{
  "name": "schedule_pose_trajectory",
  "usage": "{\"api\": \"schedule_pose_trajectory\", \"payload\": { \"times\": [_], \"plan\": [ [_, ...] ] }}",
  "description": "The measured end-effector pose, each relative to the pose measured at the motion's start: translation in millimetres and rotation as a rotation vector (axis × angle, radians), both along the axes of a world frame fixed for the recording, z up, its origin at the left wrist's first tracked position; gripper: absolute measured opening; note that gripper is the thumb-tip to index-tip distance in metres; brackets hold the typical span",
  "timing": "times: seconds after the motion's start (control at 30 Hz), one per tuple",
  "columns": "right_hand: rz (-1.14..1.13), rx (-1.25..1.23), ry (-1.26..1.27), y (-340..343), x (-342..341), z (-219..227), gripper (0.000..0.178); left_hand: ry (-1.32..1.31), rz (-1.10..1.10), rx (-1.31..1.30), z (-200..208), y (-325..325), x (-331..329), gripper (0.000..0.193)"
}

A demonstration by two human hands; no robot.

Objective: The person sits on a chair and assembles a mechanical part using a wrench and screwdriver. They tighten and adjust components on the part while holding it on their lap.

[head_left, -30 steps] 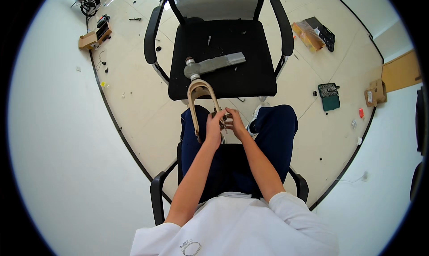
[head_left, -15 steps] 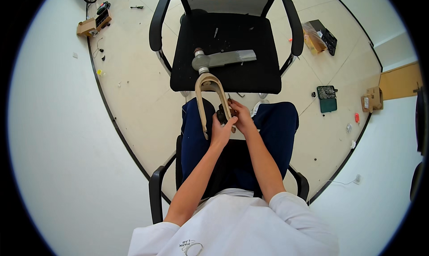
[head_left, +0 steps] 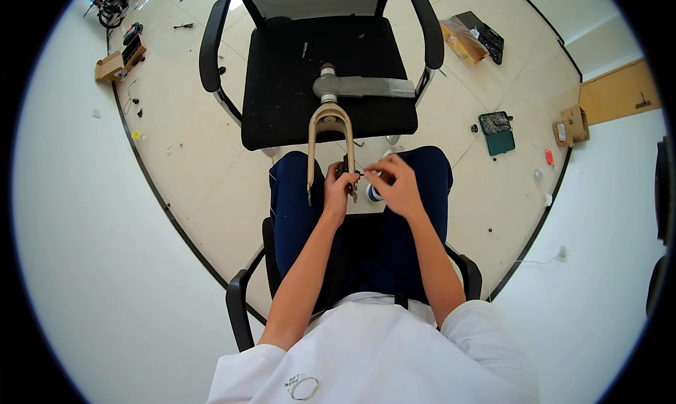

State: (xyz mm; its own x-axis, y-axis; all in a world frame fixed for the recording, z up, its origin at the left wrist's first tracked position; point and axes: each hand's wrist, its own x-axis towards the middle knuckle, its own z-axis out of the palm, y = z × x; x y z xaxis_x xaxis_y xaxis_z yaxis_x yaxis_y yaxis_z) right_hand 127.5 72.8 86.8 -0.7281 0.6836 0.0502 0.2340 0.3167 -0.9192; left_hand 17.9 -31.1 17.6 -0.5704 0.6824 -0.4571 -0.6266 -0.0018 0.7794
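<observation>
A beige bicycle-type fork point(head_left: 329, 114) points its two legs toward me, its upper end joined to a grey frame tube point(head_left: 373, 87) lying on the office chair ahead. My left hand point(head_left: 336, 198) is closed round a black mechanical part, which looks like a brake caliper point(head_left: 344, 166), holding it against the fork's right leg. Just right of that leg, my right hand point(head_left: 398, 185) has its thumb and fingertips pinched together. A small dark piece shows at those fingertips, too small to name. Fingers of the left hand behind the leg are partly hidden.
The black chair seat point(head_left: 282, 66) carries small debris. On the floor to the right lie a green case point(head_left: 501, 144), a black toolbox point(head_left: 491, 43) and a cardboard box point(head_left: 575, 124). Another cardboard box point(head_left: 110, 67) sits at the far left by the wall.
My right hand has drawn back to the right from the black part and fork leg, fingers now pinched. My left hand stays on the part. The whole view has shifted slightly.
</observation>
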Motion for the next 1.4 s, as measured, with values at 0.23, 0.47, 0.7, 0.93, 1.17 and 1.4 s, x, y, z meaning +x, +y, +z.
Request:
{"api": "schedule_pose_trajectory", "payload": {
  "times": [0.23, 0.47, 0.7, 0.93, 1.17, 1.4],
  "plan": [
    [0.037, -0.624, 0.011, -69.6, 46.6, -48.8, 0.025, -0.106, 0.016, 0.061, 0.1, -7.6, -4.2, 0.046],
    [-0.179, -0.959, -0.132, -34.9, 5.8, -92.2, 0.042, -0.166, 0.032, 0.123, 7.9, -13.7, -8.5, 0.044],
    [-0.143, -0.598, -0.093, -5.9, -15.2, -103.6, 0.034, -0.235, 0.033, 0.207, 6.6, -15.4, -11.4, 0.042],
    [0.019, -0.463, -0.158, -66.3, 16.0, -83.3, 0.022, -0.204, 0.066, 0.156, 1.5, -19.7, -13.4, 0.041],
    [-0.116, -0.893, 0.058, -86.3, 28.4, -34.0, 0.018, -0.194, 0.069, 0.119, -1.5, -18.3, -11.9, 0.043],
    [0.003, -1.112, -0.058, -63.2, 14.4, -77.9, 0.024, -0.298, 0.02, 0.283, -1.6, -22.4, -21.7, 0.032]
  ]
}}
